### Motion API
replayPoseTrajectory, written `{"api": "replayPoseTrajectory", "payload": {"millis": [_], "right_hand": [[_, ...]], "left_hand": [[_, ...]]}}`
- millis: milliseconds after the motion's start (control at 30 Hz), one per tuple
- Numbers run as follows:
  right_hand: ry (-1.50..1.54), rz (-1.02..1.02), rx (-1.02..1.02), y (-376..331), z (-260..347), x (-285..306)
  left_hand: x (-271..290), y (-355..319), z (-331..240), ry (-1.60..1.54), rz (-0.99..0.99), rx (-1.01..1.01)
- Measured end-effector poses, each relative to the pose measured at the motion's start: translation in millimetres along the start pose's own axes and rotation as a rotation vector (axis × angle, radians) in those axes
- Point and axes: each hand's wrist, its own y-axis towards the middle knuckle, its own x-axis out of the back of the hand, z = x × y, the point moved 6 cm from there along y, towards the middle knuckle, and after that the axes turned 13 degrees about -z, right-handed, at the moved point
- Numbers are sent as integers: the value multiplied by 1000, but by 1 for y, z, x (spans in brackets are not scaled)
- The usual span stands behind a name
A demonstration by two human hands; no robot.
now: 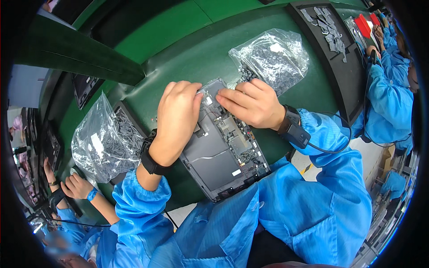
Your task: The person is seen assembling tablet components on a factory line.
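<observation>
An opened tablet or laptop casing (210,163) lies tilted in front of me on the green table, its far end pointing away. Inside it, a circuit board (239,143) runs along the right half, beside a flat dark panel. My left hand (178,118) is closed at the far left corner, with thumb and fingers pinched on the casing's edge. Close beside it, my right hand (252,103) has its fingers pressed together over the far end of the casing. Whatever sits between its fingertips is hidden.
A clear bag of small dark parts (279,58) lies beyond my right hand. Left of me is another bag of thin grey pieces (105,143). A black tray (333,67) holds grey strips. Co-workers in blue sit on both sides, one person's hand (77,186) near the left bag.
</observation>
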Motion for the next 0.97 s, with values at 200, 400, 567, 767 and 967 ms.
{"api": "replayPoseTrajectory", "payload": {"millis": [200, 400, 567, 767, 967], "right_hand": [[-145, 128, -107, -1, 4, -6], [-105, 354, -127, 3, -2, -16], [50, 324, -200, -4, -11, -16], [-223, 595, 19, 4, 18, -25], [1, 534, -310, -12, 3, -11]], "left_hand": [[-9, 5, -1, 90, 19, -56], [-12, 6, 1, 92, -8, -84], [-10, 6, 3, 74, 29, -87], [-4, 1, 1, 39, 50, -68], [32, -49, -1, -197, -102, 302]]}}
